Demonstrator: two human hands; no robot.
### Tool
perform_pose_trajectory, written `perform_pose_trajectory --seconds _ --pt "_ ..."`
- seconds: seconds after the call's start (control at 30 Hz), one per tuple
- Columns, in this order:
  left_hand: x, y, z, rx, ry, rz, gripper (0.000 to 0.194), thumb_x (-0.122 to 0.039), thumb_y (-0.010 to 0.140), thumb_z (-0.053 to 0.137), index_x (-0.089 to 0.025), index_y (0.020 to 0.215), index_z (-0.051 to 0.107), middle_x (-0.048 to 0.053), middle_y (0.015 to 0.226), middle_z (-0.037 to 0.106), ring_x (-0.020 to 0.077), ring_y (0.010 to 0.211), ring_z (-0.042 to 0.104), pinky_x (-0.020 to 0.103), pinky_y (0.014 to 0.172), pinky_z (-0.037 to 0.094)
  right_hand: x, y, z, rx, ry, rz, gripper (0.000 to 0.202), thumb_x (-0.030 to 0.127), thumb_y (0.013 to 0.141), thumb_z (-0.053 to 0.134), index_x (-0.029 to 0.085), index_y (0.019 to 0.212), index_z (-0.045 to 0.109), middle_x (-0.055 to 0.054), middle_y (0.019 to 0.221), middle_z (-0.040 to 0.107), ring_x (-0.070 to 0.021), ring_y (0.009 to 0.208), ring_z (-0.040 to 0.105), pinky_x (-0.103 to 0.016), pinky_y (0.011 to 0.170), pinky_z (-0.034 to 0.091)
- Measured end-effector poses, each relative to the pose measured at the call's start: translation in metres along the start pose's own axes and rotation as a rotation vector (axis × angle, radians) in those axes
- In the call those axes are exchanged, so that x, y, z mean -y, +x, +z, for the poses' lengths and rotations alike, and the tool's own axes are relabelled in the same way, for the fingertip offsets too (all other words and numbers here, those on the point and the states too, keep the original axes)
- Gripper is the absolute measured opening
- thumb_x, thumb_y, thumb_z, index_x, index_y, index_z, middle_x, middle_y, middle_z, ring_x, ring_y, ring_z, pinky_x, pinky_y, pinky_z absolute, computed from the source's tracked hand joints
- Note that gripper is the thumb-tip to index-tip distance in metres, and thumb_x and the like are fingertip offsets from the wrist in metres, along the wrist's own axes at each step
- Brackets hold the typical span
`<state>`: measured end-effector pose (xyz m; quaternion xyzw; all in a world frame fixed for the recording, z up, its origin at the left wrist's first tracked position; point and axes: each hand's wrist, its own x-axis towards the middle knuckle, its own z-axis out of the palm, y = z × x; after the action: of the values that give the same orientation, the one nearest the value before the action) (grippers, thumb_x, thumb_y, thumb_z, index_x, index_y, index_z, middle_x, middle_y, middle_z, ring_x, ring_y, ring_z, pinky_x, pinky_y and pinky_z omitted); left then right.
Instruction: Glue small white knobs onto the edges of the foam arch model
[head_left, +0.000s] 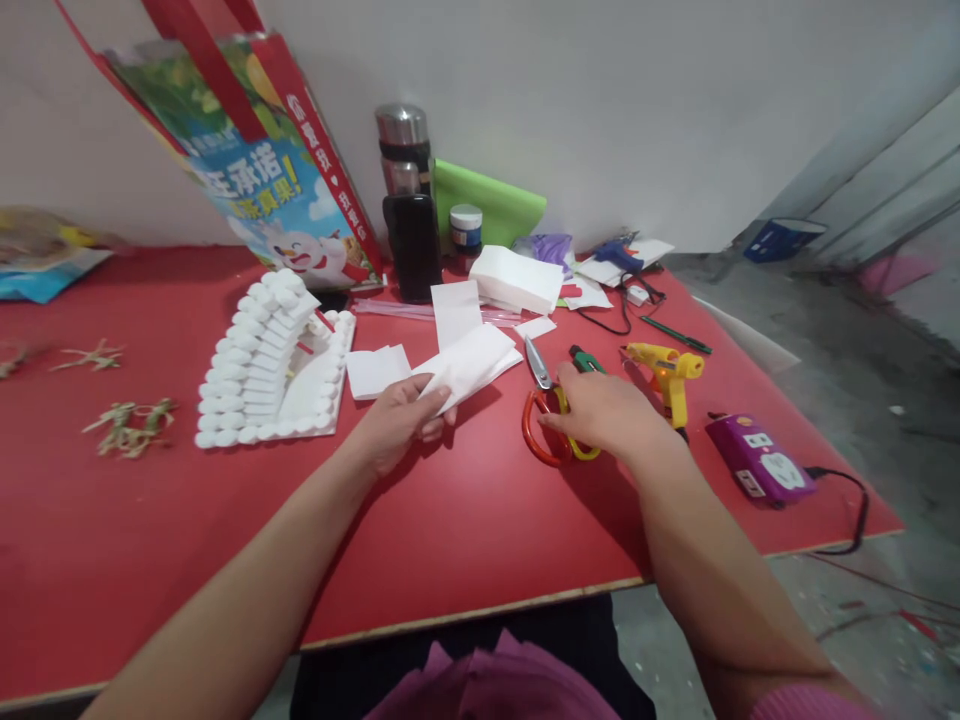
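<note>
My left hand [401, 422] is closed on a few overlapping strips of white paper [474, 358], the thumb on top. My right hand [607, 405] is closed on the scissors [541, 372], thumb and fingers at the handles, one red and one yellow. The scissors' blades are closed and point away from me. A green-handled tool [585, 358] lies just beyond my right hand, partly hidden. More white paper pieces [377, 372] rest beside my left hand, and another sheet [456, 312] lies behind the held strips.
At left stands a white structure edged with rounded pieces [259, 370], near twisted straw-like figures [135, 425]. A yellow glue gun [667, 372] and a purple power box [759, 462] are at right. Behind are a phone [414, 250], a flask [402, 130] and a printed bag [262, 180].
</note>
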<state>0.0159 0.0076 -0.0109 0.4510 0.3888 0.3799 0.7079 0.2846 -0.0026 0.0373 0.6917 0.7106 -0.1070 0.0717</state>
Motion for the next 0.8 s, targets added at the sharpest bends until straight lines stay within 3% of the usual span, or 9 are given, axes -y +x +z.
perform_pose_trajectory --seconds 0.13,0.33,0.47,0.53,0.63,0.7,0.8 --pt "-0.004 0.003 -0.004 -0.035 -0.013 0.016 0.034 -0.042 0.085 0.086 -0.014 0.09 0.068 0.002 0.076 0.068 0.0052 0.051 0.039 0.02 0.049 0.037 0.015 0.0 0.005 0.022 -0.051 0.02 0.036 0.019 0.091 0.062 0.01 0.126 0.061 -0.023 0.098 0.078 -0.037 0.092 0.077 -0.038 0.068 0.051" --pt "-0.006 0.002 -0.002 -0.028 -0.059 0.026 0.033 -0.04 0.082 0.088 -0.014 0.088 0.069 0.003 0.075 0.07 0.0057 0.051 0.043 0.021 0.049 0.043 0.007 0.016 0.011 -0.06 0.146 0.127 0.029 0.022 0.091 0.066 0.009 0.116 0.066 -0.029 0.112 0.076 -0.0421 0.108 0.076 -0.042 0.08 0.054" --pt "-0.008 0.006 -0.003 -0.103 -0.148 0.051 0.037 -0.039 0.076 0.094 -0.013 0.081 0.067 0.002 0.069 0.067 0.004 0.049 0.041 0.018 0.047 0.037 -0.011 0.017 0.004 -0.087 0.289 0.106 0.019 0.018 0.094 0.06 0.015 0.112 0.063 -0.02 0.102 0.077 -0.0348 0.1 0.078 -0.038 0.079 0.055" --pt "-0.008 0.007 -0.003 -0.156 -0.179 0.072 0.039 -0.034 0.072 0.097 -0.013 0.078 0.065 0.001 0.066 0.065 0.0026 0.048 0.039 0.017 0.046 0.036 -0.02 0.013 -0.001 -0.062 0.562 -0.011 0.021 0.024 0.097 0.058 0.02 0.118 0.056 -0.011 0.094 0.076 -0.0284 0.087 0.078 -0.035 0.074 0.056" --pt "-0.007 0.009 -0.003 -0.209 -0.212 0.102 0.037 -0.027 0.068 0.099 -0.012 0.079 0.066 0.0 0.065 0.065 0.0016 0.047 0.039 0.015 0.045 0.034 -0.029 0.005 -0.01 0.004 0.898 -0.282 0.036 0.047 0.095 0.069 0.024 0.118 0.053 -0.005 0.094 0.072 -0.0252 0.083 0.074 -0.036 0.074 0.055" --pt "-0.006 0.01 -0.002 -0.227 -0.236 0.108 0.035 -0.025 0.069 0.098 -0.012 0.081 0.067 0.0 0.066 0.065 0.0019 0.048 0.04 0.015 0.046 0.035 -0.032 0.0 -0.014 0.046 0.833 -0.373 0.046 0.057 0.09 0.075 0.025 0.117 0.055 -0.003 0.092 0.07 -0.0236 0.081 0.069 -0.035 0.073 0.051" --pt "-0.006 0.009 -0.001 -0.24 -0.276 0.109 0.034 -0.025 0.07 0.097 -0.012 0.083 0.068 -0.001 0.065 0.065 0.0021 0.048 0.04 0.015 0.045 0.036 -0.03 -0.004 -0.018 0.114 0.643 -0.384 0.051 0.065 0.086 0.076 0.026 0.113 0.058 -0.003 0.09 0.069 -0.0219 0.076 0.062 -0.034 0.067 0.044"
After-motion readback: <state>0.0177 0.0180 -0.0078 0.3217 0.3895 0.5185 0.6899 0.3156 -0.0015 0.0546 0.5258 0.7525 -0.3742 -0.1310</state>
